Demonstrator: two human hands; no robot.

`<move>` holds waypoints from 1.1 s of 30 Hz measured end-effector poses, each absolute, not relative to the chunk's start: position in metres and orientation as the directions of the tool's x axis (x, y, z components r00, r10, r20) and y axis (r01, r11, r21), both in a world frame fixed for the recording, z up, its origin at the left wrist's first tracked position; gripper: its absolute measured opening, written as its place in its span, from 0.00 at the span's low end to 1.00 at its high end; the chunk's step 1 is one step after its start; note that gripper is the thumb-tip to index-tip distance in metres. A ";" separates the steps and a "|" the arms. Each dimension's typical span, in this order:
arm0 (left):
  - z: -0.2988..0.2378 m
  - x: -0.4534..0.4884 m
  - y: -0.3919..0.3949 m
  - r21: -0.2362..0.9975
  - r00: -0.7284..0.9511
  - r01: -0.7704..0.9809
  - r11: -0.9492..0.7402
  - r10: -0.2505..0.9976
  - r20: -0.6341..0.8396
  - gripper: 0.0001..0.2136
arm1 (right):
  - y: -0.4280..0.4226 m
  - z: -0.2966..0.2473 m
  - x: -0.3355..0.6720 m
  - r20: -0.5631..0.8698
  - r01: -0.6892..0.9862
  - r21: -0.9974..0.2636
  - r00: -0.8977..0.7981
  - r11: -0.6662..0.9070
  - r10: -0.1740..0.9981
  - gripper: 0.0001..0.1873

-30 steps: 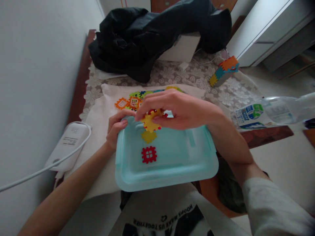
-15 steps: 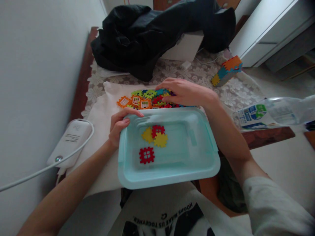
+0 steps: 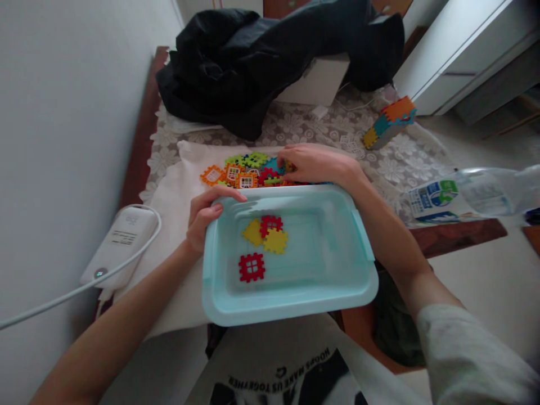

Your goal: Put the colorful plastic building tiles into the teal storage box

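A light-blue plastic tub (image 3: pixel 291 312) is tilted towards me. My left hand (image 3: pixel 206 216) grips its upper left corner, thumb over the rim. Inside it lie two red window-shaped building tiles, one of them a red tile (image 3: pixel 252 267), and two yellow tiles, one a yellow tile (image 3: pixel 275 241). Behind the tub a pile of interlocking plastic tiles is partly hidden by its rim; an orange tile (image 3: pixel 247 180) and a green tile (image 3: pixel 256 159) show there. My right hand (image 3: pixel 310 163) rests on the pile's right side, thumb and fingers curved and apart, with tiles between and below them.
A built block of tiles (image 3: pixel 390 121) stands on the lace tablecloth at the back right. A plastic bottle (image 3: pixel 472 194) lies at the right edge. A white power bank (image 3: pixel 122 242) with a cable sits at left. Black fabric (image 3: pixel 253 62) covers a white box behind.
My right hand has shifted slightly right and towards me over the pile, and some tiles under it have moved. My left hand and the tub stay almost in place.
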State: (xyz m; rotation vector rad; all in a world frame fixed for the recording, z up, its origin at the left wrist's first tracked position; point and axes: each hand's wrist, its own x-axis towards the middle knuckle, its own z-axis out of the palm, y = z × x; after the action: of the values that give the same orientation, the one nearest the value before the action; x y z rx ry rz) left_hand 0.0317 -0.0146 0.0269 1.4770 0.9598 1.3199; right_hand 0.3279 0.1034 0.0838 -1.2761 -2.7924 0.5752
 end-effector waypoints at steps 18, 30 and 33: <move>0.028 0.031 -0.013 0.944 0.145 -0.005 -0.331 0.934 0.328 0.17 | 0.105 0.081 0.323 -0.070 0.661 -0.342 -0.727 0.668 0.683 0.12; 0.026 0.030 -0.013 0.931 0.167 -0.044 -0.363 0.916 0.365 0.16 | 0.102 0.094 0.323 0.016 0.678 -0.360 -0.682 0.641 0.731 0.08; 0.027 0.030 -0.013 0.932 0.166 -0.044 -0.359 0.918 0.361 0.15 | 0.096 0.103 0.323 0.101 0.684 -0.351 -0.651 0.639 0.752 0.08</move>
State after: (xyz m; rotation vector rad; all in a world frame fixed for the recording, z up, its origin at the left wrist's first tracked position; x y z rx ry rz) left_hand 0.0301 -0.0132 0.0267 1.5401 0.8713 1.3429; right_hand 0.3234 0.0957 0.1031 -1.1694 -2.6224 0.4156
